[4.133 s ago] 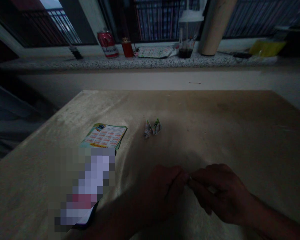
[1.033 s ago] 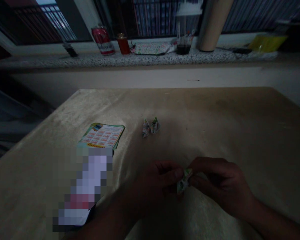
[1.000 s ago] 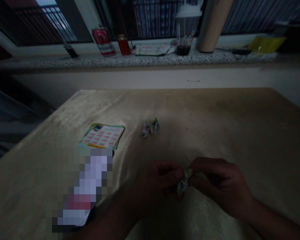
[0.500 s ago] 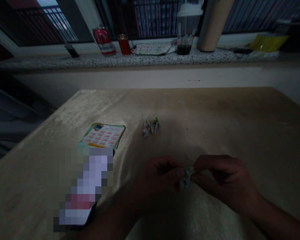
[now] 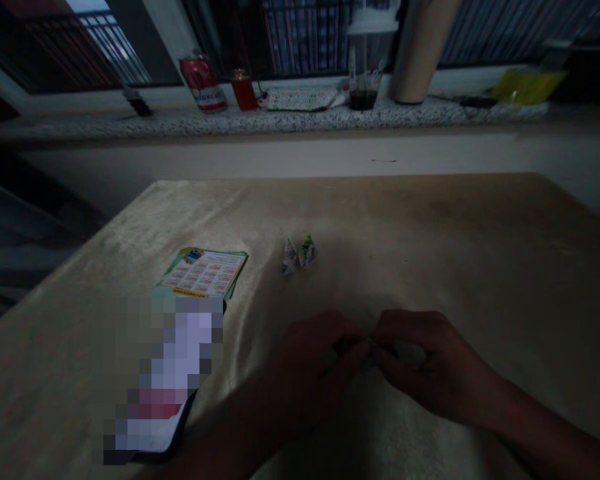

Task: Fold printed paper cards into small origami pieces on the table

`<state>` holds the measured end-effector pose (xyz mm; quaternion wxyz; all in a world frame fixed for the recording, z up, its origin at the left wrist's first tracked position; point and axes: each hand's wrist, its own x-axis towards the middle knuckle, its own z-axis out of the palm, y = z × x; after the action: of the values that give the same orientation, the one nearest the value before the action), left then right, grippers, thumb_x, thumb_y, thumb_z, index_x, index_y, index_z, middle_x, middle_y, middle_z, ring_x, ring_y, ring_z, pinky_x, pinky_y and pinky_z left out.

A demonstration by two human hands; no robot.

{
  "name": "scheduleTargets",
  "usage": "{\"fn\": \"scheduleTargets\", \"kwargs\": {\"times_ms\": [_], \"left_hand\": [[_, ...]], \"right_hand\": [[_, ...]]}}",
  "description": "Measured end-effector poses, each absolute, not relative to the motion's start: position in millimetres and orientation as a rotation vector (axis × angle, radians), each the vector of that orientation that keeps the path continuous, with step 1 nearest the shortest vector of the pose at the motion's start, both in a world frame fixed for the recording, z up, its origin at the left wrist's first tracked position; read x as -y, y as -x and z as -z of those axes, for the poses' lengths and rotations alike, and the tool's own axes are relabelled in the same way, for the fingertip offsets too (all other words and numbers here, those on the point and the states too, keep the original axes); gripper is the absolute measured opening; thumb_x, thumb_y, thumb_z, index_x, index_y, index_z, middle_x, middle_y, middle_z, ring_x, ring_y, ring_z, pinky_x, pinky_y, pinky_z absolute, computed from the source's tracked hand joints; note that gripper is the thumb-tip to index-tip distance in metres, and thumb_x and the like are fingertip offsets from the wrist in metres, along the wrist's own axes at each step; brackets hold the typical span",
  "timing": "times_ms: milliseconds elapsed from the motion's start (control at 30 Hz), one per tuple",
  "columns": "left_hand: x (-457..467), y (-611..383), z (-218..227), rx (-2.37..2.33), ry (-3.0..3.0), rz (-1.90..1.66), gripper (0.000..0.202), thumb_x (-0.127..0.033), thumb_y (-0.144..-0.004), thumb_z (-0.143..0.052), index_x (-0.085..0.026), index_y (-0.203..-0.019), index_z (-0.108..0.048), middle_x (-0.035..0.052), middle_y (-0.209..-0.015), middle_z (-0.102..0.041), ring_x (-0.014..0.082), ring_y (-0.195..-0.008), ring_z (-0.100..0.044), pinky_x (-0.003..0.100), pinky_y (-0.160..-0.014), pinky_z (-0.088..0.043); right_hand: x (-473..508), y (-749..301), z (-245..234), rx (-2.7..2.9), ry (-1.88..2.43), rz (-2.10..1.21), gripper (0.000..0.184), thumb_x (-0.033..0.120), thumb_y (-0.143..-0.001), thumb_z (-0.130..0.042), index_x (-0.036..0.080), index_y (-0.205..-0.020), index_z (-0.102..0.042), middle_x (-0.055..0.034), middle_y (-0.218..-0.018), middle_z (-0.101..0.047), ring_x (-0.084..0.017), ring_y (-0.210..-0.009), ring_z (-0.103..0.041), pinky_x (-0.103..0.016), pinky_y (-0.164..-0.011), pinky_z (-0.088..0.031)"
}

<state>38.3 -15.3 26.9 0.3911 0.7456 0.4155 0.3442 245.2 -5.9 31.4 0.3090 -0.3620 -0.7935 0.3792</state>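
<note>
My left hand (image 5: 314, 363) and my right hand (image 5: 420, 370) meet fingertip to fingertip low over the tan table (image 5: 430, 227). Both are pinched on a small folded paper piece (image 5: 369, 352), now almost hidden between the fingers. Two finished little folded paper shapes (image 5: 298, 255), printed green and white, lie together farther out on the table. A stack of printed paper leaflets (image 5: 201, 273) lies to the left of them.
A phone with a blurred screen (image 5: 165, 387) lies at the near left, overlapping the leaflets. On the stone window ledge (image 5: 130, 123) behind stand a red can (image 5: 203, 85), a small red jar (image 5: 241, 90), a plastic cup (image 5: 365, 70), a cardboard tube (image 5: 417, 53) and papers.
The small folded paper showed between my fingertips a second ago. My hands have since drawn closer over it and shifted slightly away from me, so it is nearly covered.
</note>
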Motion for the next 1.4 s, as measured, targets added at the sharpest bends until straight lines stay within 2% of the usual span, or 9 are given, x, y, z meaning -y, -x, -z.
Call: {"fn": "scheduleTargets", "kwargs": {"times_ms": [167,333,567,667,833,1067,1200,1300,1400], "left_hand": [[16.1,-39.5,-23.5,-1.028,-1.872,-1.008,0.011,-0.019,-0.095,-0.063,-0.017,-0.085,-0.067,-0.0012,-0.077,-0.063,0.0119,-0.072,-0.059,0.025,-0.07,-0.045],[13.8,-39.7,-18.6,-1.054,-1.625,-1.126,0.009,-0.02,-0.093,-0.066,-0.019,-0.084,-0.069,-0.0028,-0.076,-0.063,0.0108,-0.072,-0.059,0.023,-0.068,-0.046],[11.0,-40.6,-14.6,-1.151,-1.383,-1.362,0.004,-0.023,-0.091,-0.068,-0.021,-0.089,-0.07,-0.0025,-0.077,-0.066,0.0105,-0.071,-0.061,0.02,-0.065,-0.049],[10.6,-42.5,-14.7,-1.197,-1.296,-1.4,0.005,-0.024,-0.092,-0.066,-0.021,-0.094,-0.07,-0.0025,-0.074,-0.068,0.0108,-0.069,-0.063,0.02,-0.064,-0.051],[9.5,-42.9,-11.1,-1.155,-1.222,-1.436,0.007,-0.022,-0.094,-0.065,-0.021,-0.097,-0.07,-0.0023,-0.078,-0.07,0.0102,-0.075,-0.066,0.02,-0.073,-0.053],[6.0,-44.8,-8.1,-1.058,-1.039,-1.363,0.011,-0.028,-0.095,-0.062,-0.019,-0.097,-0.068,0.0015,-0.086,-0.074,0.0135,-0.076,-0.07,0.026,-0.076,-0.056],[4.7,-44.9,-13.2,-1.207,-1.104,-1.307,0.009,-0.027,-0.093,-0.063,-0.018,-0.094,-0.063,0.0009,-0.076,-0.074,0.0155,-0.069,-0.072,0.027,-0.068,-0.057],[1.6,-40.7,-13.8,-1.36,-1.3,-1.172,0.01,-0.022,-0.09,-0.061,-0.02,-0.1,-0.064,-0.0024,-0.07,-0.07,0.015,-0.061,-0.069,0.026,-0.061,-0.054],[-1.4,-35.3,-10.0,-1.454,-1.744,-0.943,0.018,-0.011,-0.087,-0.055,-0.02,-0.09,-0.07,-0.0004,-0.073,-0.069,0.0157,-0.066,-0.065,0.028,-0.066,-0.052]], "right_hand": [[6.2,-245.4,-29.5,2.04,0.978,-0.982,0.015,0.012,-0.091,-0.062,0.016,-0.079,-0.069,0.0011,-0.066,-0.06,-0.009,-0.058,-0.055,-0.023,-0.054,-0.041],[5.0,-248.1,-28.8,1.914,0.957,-1.033,0.016,0.019,-0.096,-0.063,0.019,-0.084,-0.073,-0.0024,-0.078,-0.066,-0.012,-0.069,-0.062,-0.026,-0.061,-0.047],[0.7,-250.4,-23.5,1.577,1.029,-1.047,0.011,0.023,-0.093,-0.07,0.028,-0.092,-0.08,-0.0005,-0.089,-0.073,-0.011,-0.077,-0.068,-0.019,-0.065,-0.053],[0.6,-248.8,-17.2,1.375,1.059,-1.106,0.011,0.028,-0.093,-0.071,0.031,-0.099,-0.08,0.0003,-0.086,-0.078,-0.011,-0.074,-0.072,-0.017,-0.064,-0.055],[3.7,-245.9,-8.0,1.156,0.973,-1.283,0.014,0.035,-0.094,-0.071,0.027,-0.102,-0.079,-0.0011,-0.08,-0.08,-0.011,-0.075,-0.074,-0.017,-0.07,-0.056],[3.5,-241.3,-6.8,1.114,0.993,-1.36,0.017,0.04,-0.093,-0.071,0.023,-0.094,-0.072,-0.0011,-0.075,-0.079,-0.01,-0.071,-0.074,-0.015,-0.066,-0.054],[1.1,-241.9,-8.9,1.181,1.106,-1.217,0.014,0.033,-0.091,-0.073,0.025,-0.094,-0.063,0.0034,-0.066,-0.074,-0.012,-0.061,-0.072,-0.019,-0.058,-0.053],[-1.7,-245.7,-8.6,1.43,1.252,-1.05,0.008,0.028,-0.091,-0.069,0.023,-0.087,-0.066,0.0022,-0.065,-0.07,-0.013,-0.056,-0.065,-0.022,-0.053,-0.049],[-4.6,-249.7,-6.1,1.766,1.318,-0.948,0.013,0.024,-0.092,-0.061,0.021,-0.087,-0.073,-0.0025,-0.074,-0.071,-0.015,-0.063,-0.064,-0.026,-0.054,-0.048]]}}
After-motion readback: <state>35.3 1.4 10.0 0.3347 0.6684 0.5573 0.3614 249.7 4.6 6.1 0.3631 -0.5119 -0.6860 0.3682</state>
